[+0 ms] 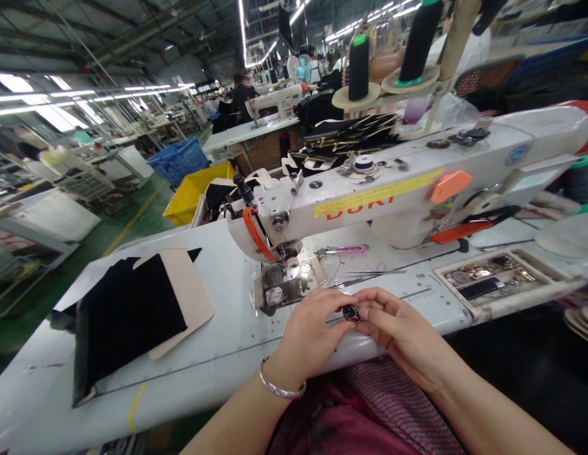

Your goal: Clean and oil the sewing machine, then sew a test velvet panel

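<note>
left hand (312,335) — pinching small dark round fitting (351,312); right hand (398,332) — gripping it too

Pretty clearly a big sewing factory floor: there's a white industrial sewing machine (369,196) set into a long work table, with thread cones (359,68) on a stand above it and cut panels (132,309) lying on the tabletop. Further down the row, a worker (241,95) sits by a second machine (275,101), and more stations run off into the distance. Add a blue crate (177,161) and a yellow crate (196,193) on the green floor (132,221), plus rows of strip lights (85,95) under a high industrial roof (132,31), and it's definitely a production shop.
</note>
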The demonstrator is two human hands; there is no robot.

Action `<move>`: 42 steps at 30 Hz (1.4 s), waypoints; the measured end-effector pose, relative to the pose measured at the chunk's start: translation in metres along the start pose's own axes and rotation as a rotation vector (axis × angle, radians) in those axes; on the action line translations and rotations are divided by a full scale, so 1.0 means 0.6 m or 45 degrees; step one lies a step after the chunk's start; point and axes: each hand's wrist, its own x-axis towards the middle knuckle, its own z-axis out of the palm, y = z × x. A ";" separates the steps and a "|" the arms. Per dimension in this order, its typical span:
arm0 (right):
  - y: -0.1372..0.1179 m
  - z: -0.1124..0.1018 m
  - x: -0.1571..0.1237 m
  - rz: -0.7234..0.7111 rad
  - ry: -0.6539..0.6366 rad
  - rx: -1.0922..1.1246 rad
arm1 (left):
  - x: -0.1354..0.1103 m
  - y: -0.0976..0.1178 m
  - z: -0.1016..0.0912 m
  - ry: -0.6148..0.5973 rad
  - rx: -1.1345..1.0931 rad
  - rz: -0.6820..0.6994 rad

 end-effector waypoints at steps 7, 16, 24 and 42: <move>-0.004 -0.022 0.021 -0.122 0.088 -0.382 | 0.008 -0.048 0.013 0.077 -0.535 -0.209; -0.031 -0.026 0.019 -0.290 -0.048 -1.151 | 0.014 -0.078 0.017 0.231 -0.917 -0.390; -0.057 -0.070 0.011 -0.579 0.202 -1.857 | 0.016 -0.095 0.004 0.499 -0.785 -0.362; -0.160 -0.288 0.018 -0.547 0.737 -2.515 | 0.006 -0.104 0.005 0.631 -0.808 -0.453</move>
